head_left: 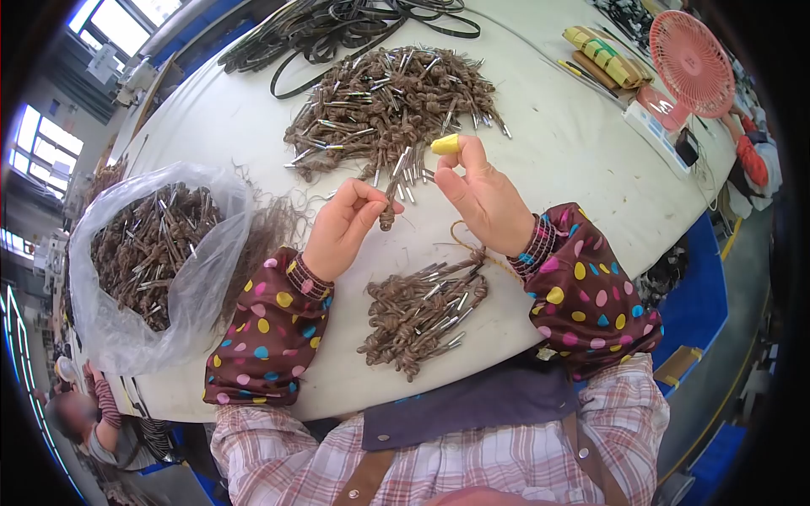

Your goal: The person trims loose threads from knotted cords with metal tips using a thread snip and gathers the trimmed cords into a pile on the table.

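The left hand [337,232] has its grip closed on a knotted brown cord [387,221], pinched between thumb and fingers just this side of a large heap [388,97] of similar cords with silver tips. Some tips rise above the pinched piece (which of them belong to it and which to the heap behind, I cannot tell). The right hand [488,202] is raised close by with its grip released, thumb and forefinger standing apart; a yellow finger cover [445,144] sits on the forefinger.

Nearer the person's body, a smaller pile [413,316] of knotted cords lies on the table [565,160], between the two spotted sleeve covers [266,337]. A thin yellowish string lies near the right wrist. To the left, a clear plastic bag [126,350] stands open, filled with more brown cords, and loose brown fibres [270,228] are strewn beside it.

At the far side of the table, dark straps [278,42] lie in a tangle behind the heap. To the far right stand a pink fan [692,63] and, just beside it, a white power strip [656,135]. Another person [114,426] is at the lower left, beyond the bag.
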The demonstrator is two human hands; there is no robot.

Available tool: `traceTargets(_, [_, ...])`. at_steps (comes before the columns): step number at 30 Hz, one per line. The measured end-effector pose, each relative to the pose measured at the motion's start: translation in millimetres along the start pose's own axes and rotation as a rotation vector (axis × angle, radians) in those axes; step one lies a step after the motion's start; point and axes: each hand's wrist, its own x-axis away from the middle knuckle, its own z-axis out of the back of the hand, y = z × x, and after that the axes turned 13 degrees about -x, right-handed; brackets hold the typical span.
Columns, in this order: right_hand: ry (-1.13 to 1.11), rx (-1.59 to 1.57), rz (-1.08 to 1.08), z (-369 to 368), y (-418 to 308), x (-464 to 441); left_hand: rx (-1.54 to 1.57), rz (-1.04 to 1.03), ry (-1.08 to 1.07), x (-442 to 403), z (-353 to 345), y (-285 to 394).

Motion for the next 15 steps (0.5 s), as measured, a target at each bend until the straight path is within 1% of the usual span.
traceTargets(1, [-0.022, 0.031, -0.05, 2, -5, 0, -0.022, 0.006, 0.032, 0, -1, -1])
traceTargets(4, [-0.203, 0.155, 0.026, -1, -1, -1, -0.114, -0.013, 0.097, -1, -2, -4])
traceTargets(7, [-0.215, 0.223, 0.135, -8, 9, -1, -0.161, -0.016, 0.105, -1, -2, -4])
traceTargets(15, [-0.163, 0.335, 0.175, -11, 12, 1, -0.199, -0.015, 0.086, 0, -7, 0])
